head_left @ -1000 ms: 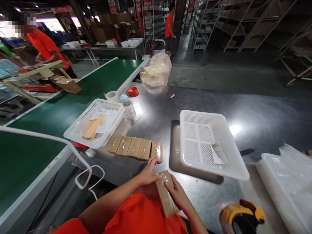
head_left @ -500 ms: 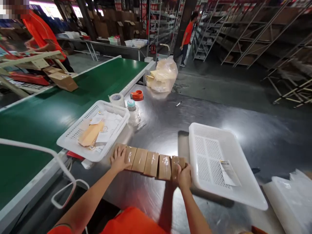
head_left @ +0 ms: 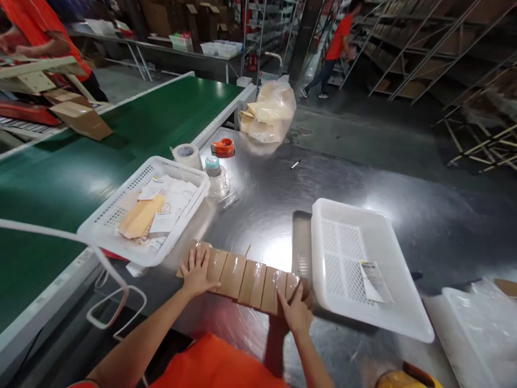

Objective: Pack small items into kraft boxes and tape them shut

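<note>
Row of small brown boxes (head_left: 232, 276) noted on the table (head_left: 258, 210), side by side, clear tape across the tops. Left end of the row partly covered by the left hand (head_left: 196, 276), which is laid flat on it, fingers spread. Right end partly covered by the right hand (head_left: 298, 312); fingers and thumb are parted over the boxes there, but whether the end box is gripped cannot be told. Hands well apart, the row between them. Exact box count obscured by the fingers.

Left basket (head_left: 181, 223), white and perforated: tan paper piece (head_left: 143, 215) and overlapping white papers (head_left: 173, 188) contained; print not legible. Right basket (head_left: 396, 280), also white: a printed slip (head_left: 374, 283) seen on its mesh floor, wording unreadable. Clear bag (head_left: 278, 108) at the table's far end: cream-coloured sheets seen through the plastic, contents otherwise blurred.

Yellow object (head_left: 404, 380) cut off by the bottom edge; not identifiable. Pale plastic heap (head_left: 484, 323) cropped at the right, its nature unclear. Person in orange (head_left: 40, 27) across the green conveyor (head_left: 161, 116) cut off at the top left.
</note>
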The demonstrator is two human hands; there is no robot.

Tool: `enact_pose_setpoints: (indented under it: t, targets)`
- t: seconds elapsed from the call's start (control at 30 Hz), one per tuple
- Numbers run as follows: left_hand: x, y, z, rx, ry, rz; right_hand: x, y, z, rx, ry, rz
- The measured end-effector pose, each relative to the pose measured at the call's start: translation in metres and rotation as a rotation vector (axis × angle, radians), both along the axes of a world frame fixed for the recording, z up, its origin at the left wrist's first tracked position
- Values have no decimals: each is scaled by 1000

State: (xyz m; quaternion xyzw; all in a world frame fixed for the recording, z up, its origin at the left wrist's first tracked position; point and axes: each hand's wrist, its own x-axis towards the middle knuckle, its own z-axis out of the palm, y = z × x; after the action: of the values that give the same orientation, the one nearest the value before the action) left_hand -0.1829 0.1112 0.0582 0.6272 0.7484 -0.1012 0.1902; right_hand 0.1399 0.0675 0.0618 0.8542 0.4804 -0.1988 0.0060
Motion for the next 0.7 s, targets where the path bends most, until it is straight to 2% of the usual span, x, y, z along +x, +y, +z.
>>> enact_pose_setpoints:
  t: [0.13,0.23,0.4,0.47,0.53,0.6,0.67,0.7]
  targets:
    - [37,-49,-8,22,64,-26,29,-51,-12,66,-183,-12]
    - [52,-72,-11,52,92,-48,39,-71,-16,52,-222,-13]
    - [55,-78,-13,122,115,-54,32,-79,-16,52,-173,-28]
    - [53,-75,-15,177,93,-39,28,-83,-13,117,-147,-21]
    - [48,-72,-18,253,27,-10,31,-85,-3,271,-122,64]
    - [35,-69,-22,342,-75,38,47,-76,16,479,-95,201]
    - [20,-69,-24,424,-159,115,82,-52,41,643,-105,291]
    - [15,-72,-23,454,-188,162,105,-35,53,681,-144,292]
